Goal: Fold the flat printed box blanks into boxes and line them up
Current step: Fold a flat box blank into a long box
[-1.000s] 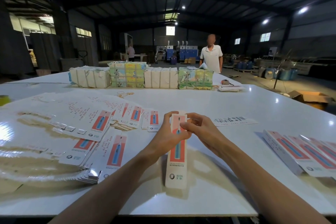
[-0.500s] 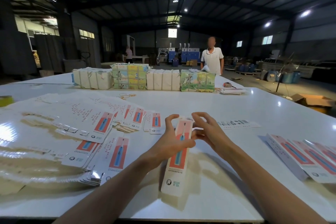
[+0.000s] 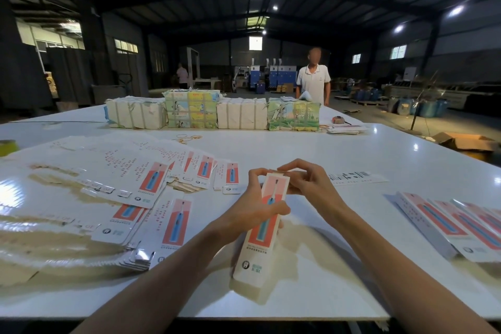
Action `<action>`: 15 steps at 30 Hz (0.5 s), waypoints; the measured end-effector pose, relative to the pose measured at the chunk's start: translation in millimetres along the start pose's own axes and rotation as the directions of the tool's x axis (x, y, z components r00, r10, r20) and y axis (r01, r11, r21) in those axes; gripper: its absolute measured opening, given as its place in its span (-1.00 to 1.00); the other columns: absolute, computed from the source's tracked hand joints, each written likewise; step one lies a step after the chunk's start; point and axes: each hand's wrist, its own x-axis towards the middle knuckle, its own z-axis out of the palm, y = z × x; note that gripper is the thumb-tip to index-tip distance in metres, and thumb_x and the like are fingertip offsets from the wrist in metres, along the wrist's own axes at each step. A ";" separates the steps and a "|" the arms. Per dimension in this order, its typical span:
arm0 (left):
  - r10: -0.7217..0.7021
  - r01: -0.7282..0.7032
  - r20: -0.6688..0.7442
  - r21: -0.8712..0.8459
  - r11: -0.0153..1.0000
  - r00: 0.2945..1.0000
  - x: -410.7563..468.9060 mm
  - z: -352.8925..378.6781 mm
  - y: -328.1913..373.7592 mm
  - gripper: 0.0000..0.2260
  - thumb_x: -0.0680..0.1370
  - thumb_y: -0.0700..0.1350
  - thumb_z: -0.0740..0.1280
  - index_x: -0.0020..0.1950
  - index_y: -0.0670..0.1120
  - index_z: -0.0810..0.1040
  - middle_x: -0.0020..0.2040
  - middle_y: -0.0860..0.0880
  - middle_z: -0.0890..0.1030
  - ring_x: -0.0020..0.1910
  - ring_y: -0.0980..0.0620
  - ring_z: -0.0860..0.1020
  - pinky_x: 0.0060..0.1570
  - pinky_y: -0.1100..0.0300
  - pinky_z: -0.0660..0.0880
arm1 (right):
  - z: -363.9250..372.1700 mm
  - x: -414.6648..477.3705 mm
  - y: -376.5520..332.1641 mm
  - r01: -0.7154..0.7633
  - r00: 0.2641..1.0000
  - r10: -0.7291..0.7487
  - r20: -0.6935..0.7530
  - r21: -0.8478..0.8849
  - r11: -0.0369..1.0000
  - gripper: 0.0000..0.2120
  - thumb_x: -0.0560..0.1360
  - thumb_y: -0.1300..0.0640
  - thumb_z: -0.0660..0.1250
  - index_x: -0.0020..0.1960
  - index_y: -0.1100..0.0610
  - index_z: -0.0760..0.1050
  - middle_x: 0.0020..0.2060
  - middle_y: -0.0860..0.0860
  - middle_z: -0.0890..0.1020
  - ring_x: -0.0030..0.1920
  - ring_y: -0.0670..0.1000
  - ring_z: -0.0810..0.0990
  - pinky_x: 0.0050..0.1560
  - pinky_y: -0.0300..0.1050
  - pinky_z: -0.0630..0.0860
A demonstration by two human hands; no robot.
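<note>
A long white box [image 3: 259,236] printed with a red panel and a blue toothbrush is held tilted above the white table [image 3: 311,154], its near end low. My left hand [image 3: 254,207] grips its upper part, thumb across the printed front. My right hand [image 3: 309,180] pinches the flap at the box's far end with curled fingers. Flat printed blanks [image 3: 151,184] lie fanned out on the left of the table. Folded boxes [image 3: 455,225] lie side by side at the right edge.
Strapped bundles of printed card [image 3: 214,112] stand in a row at the table's far side, with rubber bands [image 3: 187,139] in front of them. A person in a white shirt [image 3: 313,80] stands beyond the table. A roll of tape [image 3: 8,147] sits far left.
The box has tilted further and its near end has come closer to me. Both hands stay at its far end, the right fingers working the flap.
</note>
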 end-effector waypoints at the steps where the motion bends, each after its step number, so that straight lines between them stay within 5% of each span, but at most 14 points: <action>1: -0.010 0.011 0.034 -0.024 1.000 0.999 0.9 -0.1 0.2 -0.26 0.41 0.12 0.57 0.26 0.53 0.08 0.12 0.26 0.57 -0.12 0.15 0.74 -0.31 0.23 0.65 | -0.2 0.2 -1.3 -0.042 0.999 0.042 0.007 0.061 0.997 -0.83 0.72 0.23 0.26 0.13 0.20 0.64 -0.07 0.10 0.78 0.04 0.14 0.78 0.00 -0.02 0.72; 5: 0.003 0.001 0.099 -0.038 0.999 0.995 -0.4 0.5 3.4 -0.23 0.44 -0.03 0.58 0.25 0.54 0.10 0.17 0.09 0.57 -0.15 -0.07 0.77 -0.26 0.10 0.70 | -1.4 1.2 -5.8 -0.154 0.987 0.161 0.001 0.278 0.948 -0.68 0.72 0.04 0.29 0.10 0.29 0.65 -0.06 0.20 0.76 0.02 0.19 0.77 -0.11 -0.10 0.69; 9: -0.005 0.010 0.132 -0.040 0.999 0.991 -1.3 -0.2 4.5 -0.22 0.44 -0.06 0.57 0.23 0.57 0.10 0.20 0.06 0.56 -0.13 -0.08 0.77 -0.25 0.10 0.69 | -3.5 1.5 -5.4 -0.229 0.971 0.241 -0.005 0.287 0.930 -0.90 0.61 0.19 0.46 -0.04 0.16 0.74 -0.06 0.20 0.77 -0.02 0.19 0.79 -0.18 -0.09 0.70; 15: -0.029 0.043 0.144 -0.094 0.995 0.989 -3.8 -3.9 10.4 -0.15 0.42 -0.13 0.59 0.21 0.60 0.09 0.22 0.12 0.48 -0.10 -0.07 0.77 -0.25 0.12 0.69 | -5.9 0.7 -10.6 -0.307 0.951 0.306 0.055 0.323 0.895 -0.89 0.58 0.27 0.47 -0.02 0.16 0.78 -0.02 0.24 0.77 0.00 0.20 0.78 -0.14 -0.07 0.71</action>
